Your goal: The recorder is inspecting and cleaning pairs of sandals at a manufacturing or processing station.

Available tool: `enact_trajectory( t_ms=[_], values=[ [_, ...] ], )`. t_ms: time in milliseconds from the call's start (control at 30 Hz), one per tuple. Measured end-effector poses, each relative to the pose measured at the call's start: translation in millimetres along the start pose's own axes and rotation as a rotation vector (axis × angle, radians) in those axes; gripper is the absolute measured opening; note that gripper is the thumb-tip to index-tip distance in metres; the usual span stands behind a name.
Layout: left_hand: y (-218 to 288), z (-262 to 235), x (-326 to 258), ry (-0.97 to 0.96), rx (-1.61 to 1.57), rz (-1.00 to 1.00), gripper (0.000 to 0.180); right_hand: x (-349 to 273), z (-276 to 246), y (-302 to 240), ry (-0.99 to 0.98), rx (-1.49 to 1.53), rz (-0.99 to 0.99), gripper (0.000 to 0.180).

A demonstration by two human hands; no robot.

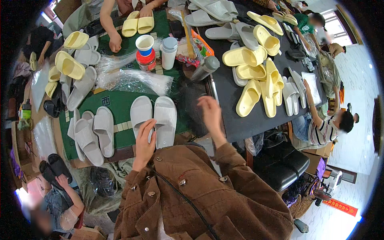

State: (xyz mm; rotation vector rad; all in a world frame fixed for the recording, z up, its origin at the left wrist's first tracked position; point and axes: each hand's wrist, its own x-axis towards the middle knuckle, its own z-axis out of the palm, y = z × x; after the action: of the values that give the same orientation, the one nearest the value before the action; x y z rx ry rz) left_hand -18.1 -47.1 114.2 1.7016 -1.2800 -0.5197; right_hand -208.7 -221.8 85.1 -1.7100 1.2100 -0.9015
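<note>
Brown jacket (pixel 180 188), wearer's own, bottom ctr of frame, sleeves to both hands. L hand (pixel 145 142), ctr: fingers at heel end of LH slide of grey pair (pixel 165 110); contact apparent, but can't tell if gripping or just resting. R hand (pixel 210 114), right of ctr: raised, fingers loosely curled, nothing visible in it, apart from the slides. Grey pair: ctr of frame, side by side, soles down, toes toward top, on near edge of green mat (pixel 120 100). Loose grey slides (pixel 106 132), several, left of ctr, same mat, overlapping. Black seat (pixel 280 164), lower right. Dark tabletop (pixel 240 128), right of ctr, w/ pile of yellow slides (pixel 248 98), some grey mixed in, upper right. Clear plastic sleeves (pixel 140 82), heaped, upper ctr-left. Behind: red jar (pixel 146 61) w/ paper cup (pixel 145 43) above; white tumbler (pixel 169 56), upright, just beside; grey bottle (pixel 206 68), tilted, to right. Top of frame: co-worker's hand (pixel 146 11) on yellow pair (pixel 145 26); same person's other hand (pixel 115 42) near, lower left of it.
</note>
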Motion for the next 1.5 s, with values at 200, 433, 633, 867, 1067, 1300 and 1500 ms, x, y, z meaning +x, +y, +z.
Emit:
enact_trajectory(
  t_ms=[200, 433, 633, 867, 1067, 1300, 1500],
  values=[
    [-35, 9, -22, -0.181, 0.021, -0.138, 0.035, 24, -126, 69, 0.342, 0.389, 0.294, 0.021],
    [-77, 14, -49, -0.201, 0.211, -0.260, 0.055, 79, -173, 137, 0.420, 0.719, 0.379, 0.025],
    [-99, 28, -50, -0.329, 0.175, -0.378, 0.063, 124, -177, 171, 0.455, 0.937, 0.494, 0.023],
    [-106, 42, -43, -0.339, 0.312, -0.229, 0.075, 58, -160, 141, 0.567, 0.606, 0.468, 0.022],
    [-101, 49, -34, -0.369, 0.289, -0.218, 0.078, -45, -106, 83, 0.658, 0.581, 0.581, 0.019],
    [-99, 46, -31, -0.421, 0.273, -0.180, 0.079, -83, -97, 84, 0.676, 0.261, 0.457, 0.020],
    [-100, 44, -37, -0.548, 0.456, -0.190, 0.081, -50, -115, 99, 0.749, 0.609, 0.324, 0.019]
  ],
)
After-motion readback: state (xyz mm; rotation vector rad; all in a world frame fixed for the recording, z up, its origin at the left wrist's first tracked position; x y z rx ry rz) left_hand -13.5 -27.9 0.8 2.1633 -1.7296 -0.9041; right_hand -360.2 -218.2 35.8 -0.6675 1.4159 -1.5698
